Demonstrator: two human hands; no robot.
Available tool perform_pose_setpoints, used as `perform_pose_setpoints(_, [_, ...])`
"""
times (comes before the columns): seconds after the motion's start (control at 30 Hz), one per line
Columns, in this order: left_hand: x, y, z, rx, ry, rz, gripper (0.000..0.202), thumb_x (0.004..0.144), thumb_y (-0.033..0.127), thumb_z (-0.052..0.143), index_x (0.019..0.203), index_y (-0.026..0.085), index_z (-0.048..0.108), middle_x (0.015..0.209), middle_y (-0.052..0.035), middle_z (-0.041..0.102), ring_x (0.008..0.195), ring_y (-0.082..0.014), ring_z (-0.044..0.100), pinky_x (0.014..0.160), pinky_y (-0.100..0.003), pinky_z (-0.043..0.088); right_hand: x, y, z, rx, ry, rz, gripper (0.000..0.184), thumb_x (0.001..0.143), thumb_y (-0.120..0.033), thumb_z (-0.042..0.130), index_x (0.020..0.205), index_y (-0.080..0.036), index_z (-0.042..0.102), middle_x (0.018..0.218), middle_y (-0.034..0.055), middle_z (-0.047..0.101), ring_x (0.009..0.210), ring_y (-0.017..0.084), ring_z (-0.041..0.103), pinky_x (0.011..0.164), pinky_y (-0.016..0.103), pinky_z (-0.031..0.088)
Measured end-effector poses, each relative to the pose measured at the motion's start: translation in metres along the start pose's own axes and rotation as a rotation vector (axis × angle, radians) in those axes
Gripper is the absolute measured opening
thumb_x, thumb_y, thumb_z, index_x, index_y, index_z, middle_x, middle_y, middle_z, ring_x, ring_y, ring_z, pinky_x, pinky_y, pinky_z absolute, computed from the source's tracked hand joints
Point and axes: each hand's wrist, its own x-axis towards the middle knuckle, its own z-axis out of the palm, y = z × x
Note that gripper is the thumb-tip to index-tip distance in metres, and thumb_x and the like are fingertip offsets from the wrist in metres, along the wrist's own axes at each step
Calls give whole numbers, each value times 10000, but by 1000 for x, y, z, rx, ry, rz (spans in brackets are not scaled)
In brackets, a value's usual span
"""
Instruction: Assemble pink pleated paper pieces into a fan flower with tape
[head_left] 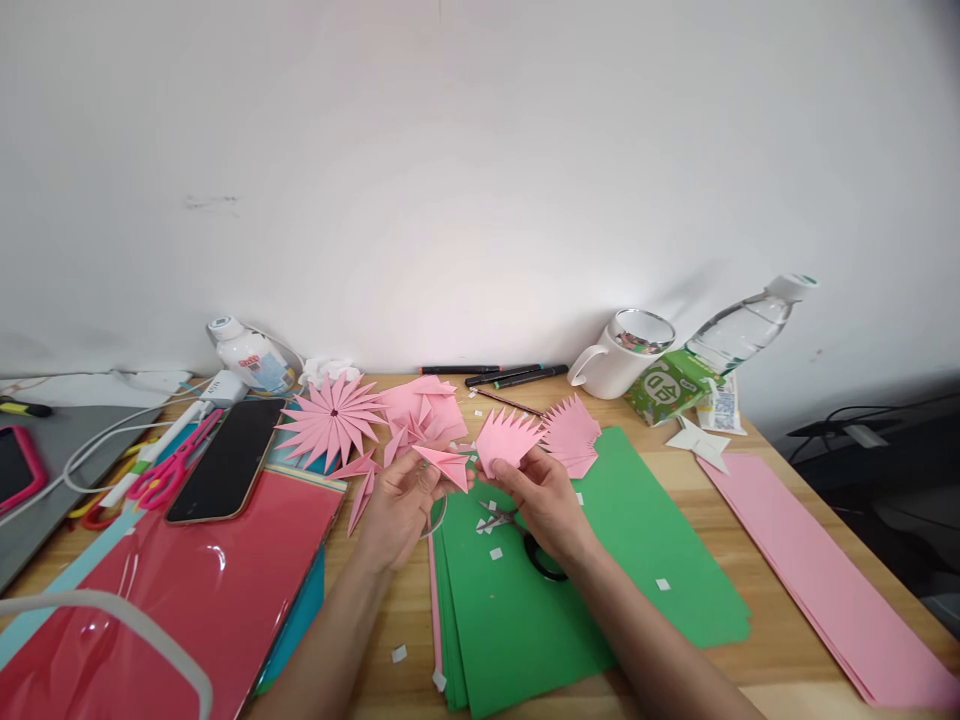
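My left hand (397, 505) pinches a small folded pink paper piece (448, 464) with pointed ends. In my right hand (551, 500) is a pink paper fan (508, 438) with a row of sharp tips, gripped at its lower edge by thumb and fingers. The two pieces are close together but apart. Beneath my right hand, scissors (541, 560) with a black handle lie on a stack of green paper (540, 640), their handle partly covered. Behind it rests another toothed pink fan (572, 437). A round pink paper star (332, 420) and loose folded pieces (420, 415) lie beyond my left hand.
At the left are a phone (225, 462), pink scissors (176, 465), a red sheet pack (187, 570) and a white bottle (251, 355). Markers (502, 375), a mug (622, 355) and a water bottle (750, 325) stand or lie near the wall. Pink strips (825, 580) lie right.
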Motion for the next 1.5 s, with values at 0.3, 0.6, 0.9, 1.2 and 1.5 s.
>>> perform_pose_setpoints(0.3, [-7, 7, -6, -180, -153, -52, 216, 708, 336, 775, 912, 277, 736, 957, -18, 713, 717, -177, 676, 662, -332, 538, 0, -1, 1, -14, 17, 0, 273, 615, -355, 834, 793, -200, 696, 764, 2, 708, 711, 188, 666, 714, 350, 545])
perform_pose_setpoints(0.6, [-3, 4, -1, 133, 20, 4, 215, 720, 350, 752, 882, 209, 746, 881, -54, 718, 692, -168, 657, 633, -288, 537, 0, 1, 0, -19, 9, -4, 271, 637, -354, 821, 828, -204, 699, 773, 2, 708, 687, 170, 652, 686, 324, 550])
perform_pose_setpoints(0.9, [-2, -2, -1, 482, 162, 97, 224, 741, 334, 705, 890, 170, 740, 827, -60, 732, 673, -180, 668, 662, -289, 540, -1, 4, -3, -185, -20, -63, 269, 613, -373, 836, 768, -209, 689, 758, 4, 715, 698, 170, 632, 673, 307, 539])
perform_pose_setpoints(1.2, [-1, -4, -4, 496, 267, 108, 274, 678, 357, 753, 868, 161, 754, 843, -69, 757, 725, -198, 682, 684, -297, 552, -2, -1, 4, -211, -34, -8, 381, 515, -416, 874, 798, -217, 714, 817, 30, 742, 727, 199, 640, 699, 336, 541])
perform_pose_setpoints(1.5, [-3, 2, 5, 522, 255, 98, 216, 681, 329, 747, 817, 162, 746, 690, -30, 705, 467, -120, 582, 462, -236, 493, -1, 2, 1, -172, -25, 36, 406, 509, -399, 881, 820, -208, 704, 834, 29, 746, 735, 204, 661, 713, 344, 556])
